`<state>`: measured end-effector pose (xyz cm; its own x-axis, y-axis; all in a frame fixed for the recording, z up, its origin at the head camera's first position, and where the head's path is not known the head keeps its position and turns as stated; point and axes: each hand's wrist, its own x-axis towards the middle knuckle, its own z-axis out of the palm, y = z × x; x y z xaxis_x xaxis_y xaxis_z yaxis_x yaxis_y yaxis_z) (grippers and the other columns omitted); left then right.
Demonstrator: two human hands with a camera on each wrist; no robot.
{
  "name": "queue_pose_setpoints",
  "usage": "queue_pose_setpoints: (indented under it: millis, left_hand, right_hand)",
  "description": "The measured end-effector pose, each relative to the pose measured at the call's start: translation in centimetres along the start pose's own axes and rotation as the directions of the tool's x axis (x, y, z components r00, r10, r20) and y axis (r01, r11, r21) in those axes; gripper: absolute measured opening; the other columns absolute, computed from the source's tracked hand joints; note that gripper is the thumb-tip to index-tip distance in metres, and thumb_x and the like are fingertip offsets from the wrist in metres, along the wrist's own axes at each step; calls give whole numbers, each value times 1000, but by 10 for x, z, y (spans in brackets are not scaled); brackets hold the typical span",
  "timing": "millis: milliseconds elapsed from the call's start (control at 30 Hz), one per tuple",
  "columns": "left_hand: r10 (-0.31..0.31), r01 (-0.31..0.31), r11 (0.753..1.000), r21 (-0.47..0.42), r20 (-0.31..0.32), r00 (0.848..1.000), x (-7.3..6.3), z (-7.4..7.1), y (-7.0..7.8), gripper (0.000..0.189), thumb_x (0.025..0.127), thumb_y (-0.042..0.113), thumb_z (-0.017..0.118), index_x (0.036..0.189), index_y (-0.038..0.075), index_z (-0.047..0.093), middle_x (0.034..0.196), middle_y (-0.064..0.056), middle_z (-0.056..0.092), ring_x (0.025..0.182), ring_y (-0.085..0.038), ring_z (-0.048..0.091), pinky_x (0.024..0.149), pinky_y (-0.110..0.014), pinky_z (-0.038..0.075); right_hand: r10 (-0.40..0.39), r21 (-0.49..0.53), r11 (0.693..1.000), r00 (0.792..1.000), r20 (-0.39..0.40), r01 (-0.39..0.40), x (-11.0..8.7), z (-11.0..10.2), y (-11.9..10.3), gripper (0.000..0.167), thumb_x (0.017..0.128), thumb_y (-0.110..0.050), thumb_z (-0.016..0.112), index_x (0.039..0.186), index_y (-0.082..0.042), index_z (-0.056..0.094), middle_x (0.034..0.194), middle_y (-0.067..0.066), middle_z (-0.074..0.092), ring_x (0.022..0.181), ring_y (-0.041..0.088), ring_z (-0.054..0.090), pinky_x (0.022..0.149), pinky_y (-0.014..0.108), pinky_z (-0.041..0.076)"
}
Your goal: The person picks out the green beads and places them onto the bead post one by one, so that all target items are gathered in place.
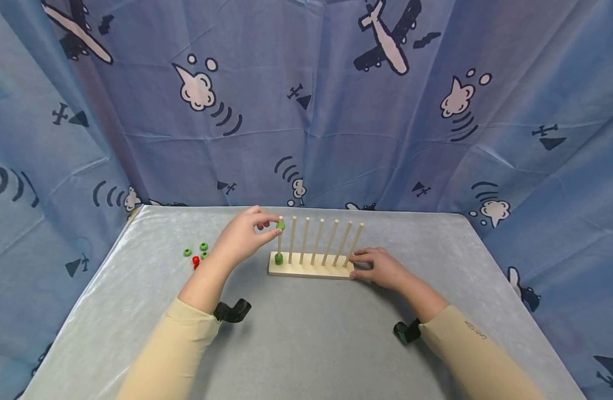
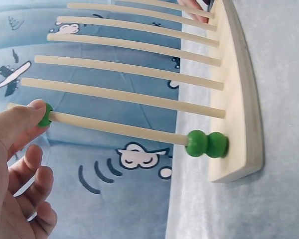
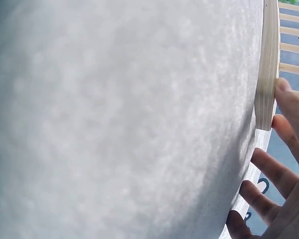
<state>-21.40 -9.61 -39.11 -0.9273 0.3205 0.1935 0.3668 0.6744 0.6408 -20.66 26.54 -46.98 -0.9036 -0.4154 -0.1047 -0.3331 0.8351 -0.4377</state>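
A wooden peg board (image 1: pixel 311 271) with a row of upright pegs stands on the table. My left hand (image 1: pixel 242 236) pinches a green bead (image 2: pixel 47 115) between thumb and index finger; the bead sits around the upper part of the leftmost peg (image 2: pixel 119 127). Two more green beads (image 2: pixel 197 143) are stacked at the foot of that same peg. At the board's other end, my right hand (image 1: pixel 383 269) grips the base, thumb (image 3: pixel 285 89) on the near side and index finger by the end. The other pegs carry no beads.
Left of the board, partly behind my left forearm, lie several loose beads, among them a green bead (image 1: pixel 187 252) and a red bead (image 1: pixel 195 259). A grey cloth covers the table (image 1: pixel 306 344). A blue printed curtain (image 1: pixel 306 139) hangs behind and at both sides.
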Motion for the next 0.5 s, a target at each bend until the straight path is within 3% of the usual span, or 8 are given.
queue_pose_setpoints:
  millis: [500]
  left_hand:
    - [-10,5,999,53,87,996,-5,27,-31,28,92,36,71,116,22,74,104,-3,61,93,-18,55,77,-38,47]
  right_hand:
    - [31,15,999,999,8,-31,2,3,3,55,88,-43,74,133,-12,65,140,16,55,131,42,42,105,58,35]
